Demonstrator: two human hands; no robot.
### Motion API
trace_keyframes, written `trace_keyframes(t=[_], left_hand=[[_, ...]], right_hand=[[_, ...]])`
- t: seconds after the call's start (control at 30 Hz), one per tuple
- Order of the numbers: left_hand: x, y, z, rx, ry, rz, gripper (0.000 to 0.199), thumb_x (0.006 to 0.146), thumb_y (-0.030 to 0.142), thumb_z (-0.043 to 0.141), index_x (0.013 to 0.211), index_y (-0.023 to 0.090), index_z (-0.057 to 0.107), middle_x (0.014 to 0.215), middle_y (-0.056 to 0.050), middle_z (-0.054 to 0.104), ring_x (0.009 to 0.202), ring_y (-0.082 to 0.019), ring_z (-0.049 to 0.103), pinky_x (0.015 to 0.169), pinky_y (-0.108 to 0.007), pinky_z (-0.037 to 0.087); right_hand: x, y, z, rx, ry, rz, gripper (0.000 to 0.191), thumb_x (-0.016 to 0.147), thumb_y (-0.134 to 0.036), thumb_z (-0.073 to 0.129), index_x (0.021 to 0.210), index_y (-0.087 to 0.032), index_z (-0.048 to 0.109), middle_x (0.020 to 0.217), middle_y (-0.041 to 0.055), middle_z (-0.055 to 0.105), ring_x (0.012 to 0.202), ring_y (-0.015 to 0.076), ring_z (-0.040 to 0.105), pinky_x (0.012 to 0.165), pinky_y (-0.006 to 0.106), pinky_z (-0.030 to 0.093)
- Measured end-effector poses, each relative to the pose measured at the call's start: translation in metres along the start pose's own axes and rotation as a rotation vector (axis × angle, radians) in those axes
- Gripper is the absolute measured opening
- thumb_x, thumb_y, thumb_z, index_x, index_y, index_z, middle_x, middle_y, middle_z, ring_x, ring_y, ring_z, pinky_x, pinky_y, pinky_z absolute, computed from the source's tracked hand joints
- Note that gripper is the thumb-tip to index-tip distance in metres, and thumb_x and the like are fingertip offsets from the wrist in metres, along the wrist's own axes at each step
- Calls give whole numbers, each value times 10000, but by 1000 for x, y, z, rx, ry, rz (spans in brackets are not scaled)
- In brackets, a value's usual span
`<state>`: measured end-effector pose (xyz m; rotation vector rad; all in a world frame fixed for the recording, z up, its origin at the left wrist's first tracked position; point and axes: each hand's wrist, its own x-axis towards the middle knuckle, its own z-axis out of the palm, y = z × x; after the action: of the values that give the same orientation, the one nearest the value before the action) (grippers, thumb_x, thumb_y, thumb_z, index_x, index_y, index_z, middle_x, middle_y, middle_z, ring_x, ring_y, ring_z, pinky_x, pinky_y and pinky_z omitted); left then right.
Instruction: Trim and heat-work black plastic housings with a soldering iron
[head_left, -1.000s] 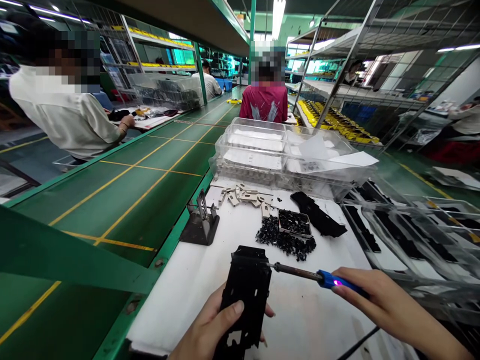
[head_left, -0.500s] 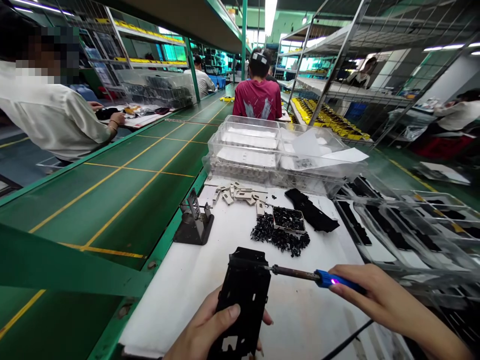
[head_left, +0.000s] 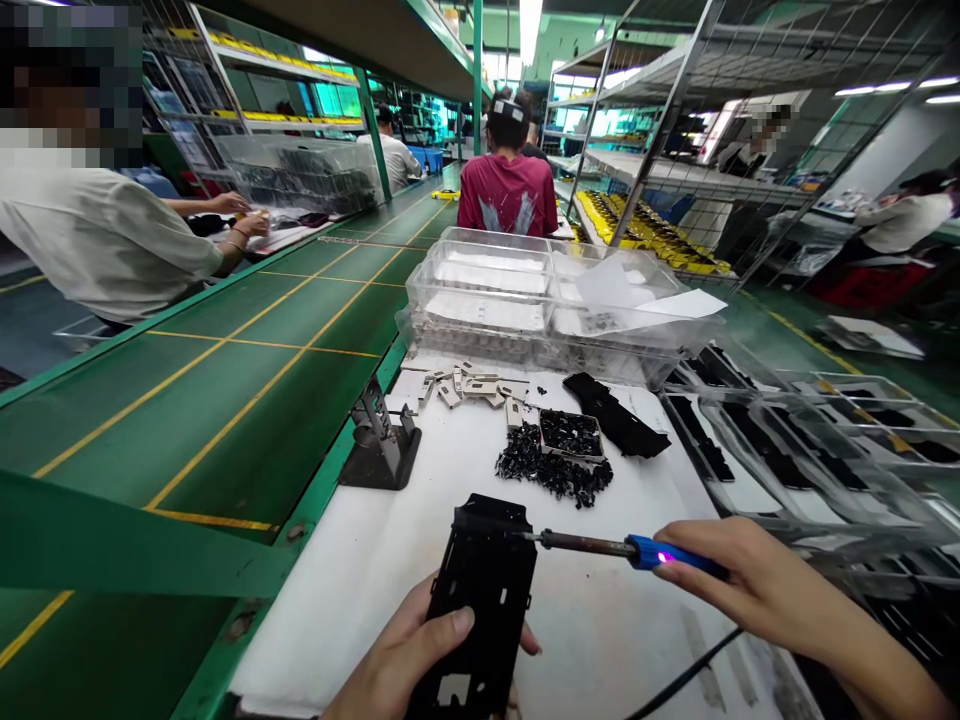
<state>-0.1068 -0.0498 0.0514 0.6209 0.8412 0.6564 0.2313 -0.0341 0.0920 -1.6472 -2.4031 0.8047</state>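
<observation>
Gripped in my left hand is a flat black plastic panel with several cut-outs, tilted up over the white work surface. My right hand is closed round the blue handle of a soldering iron. The iron's tip meets the panel near its upper right edge; whether it presses in, I cannot tell. Beyond the panel lies a heap of small black parts, around a small box filled with the same parts. Several beige blocks lie behind them.
A metal iron stand sits at the left edge, beside the green conveyor. Clear plastic trays stand at the back; trays with black panels are at right. A black piece lies near them. Co-workers sit ahead and left.
The view has shifted slightly, moving the scene a little left. The iron's tip stays at nearly the same place on the panel. The co-worker at left has raised their hands.
</observation>
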Motion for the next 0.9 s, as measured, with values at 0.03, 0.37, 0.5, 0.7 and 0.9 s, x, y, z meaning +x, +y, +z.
trace_keyframes(t=[0.03,0.37,0.5,0.7,0.9], left_hand=[[0,0,0,3,-1,1,315,890,361,556,1084,114,576,1007,-206,738,755,-297,717,664,-406,554],[19,-2,2,106,161,76,453,888,490,562,1184,150,597,1178,-174,692,887,-283,690,784,-402,536],[37,-21,0,105,188,184,572,854,542,563,1329,225,531,1464,-118,495,1286,-329,490,889,-386,492],[50,-44,-7,209,142,264,944,662,659,733,1417,224,368,1346,-167,510,1115,-304,559,915,-374,445],[59,-40,-8,197,284,309,1282,479,725,810,1433,251,96,1115,-94,497,1035,-294,584,892,-355,442]], right_hand=[[0,0,-1,2,2,-3,398,1017,-478,396,838,-191,606,702,5,559,611,138,508,590,250,328],[12,25,32,189,477,197,407,934,-557,481,935,-198,671,615,-16,538,550,149,475,556,255,373],[69,47,45,183,655,515,435,875,-560,539,1012,-175,689,590,-10,574,546,179,527,543,275,409],[161,56,43,60,466,563,227,892,-382,642,994,-183,684,878,26,688,820,189,646,767,346,505],[176,60,48,-32,327,626,241,953,-374,598,1040,-154,647,975,42,669,870,183,652,792,379,544]])
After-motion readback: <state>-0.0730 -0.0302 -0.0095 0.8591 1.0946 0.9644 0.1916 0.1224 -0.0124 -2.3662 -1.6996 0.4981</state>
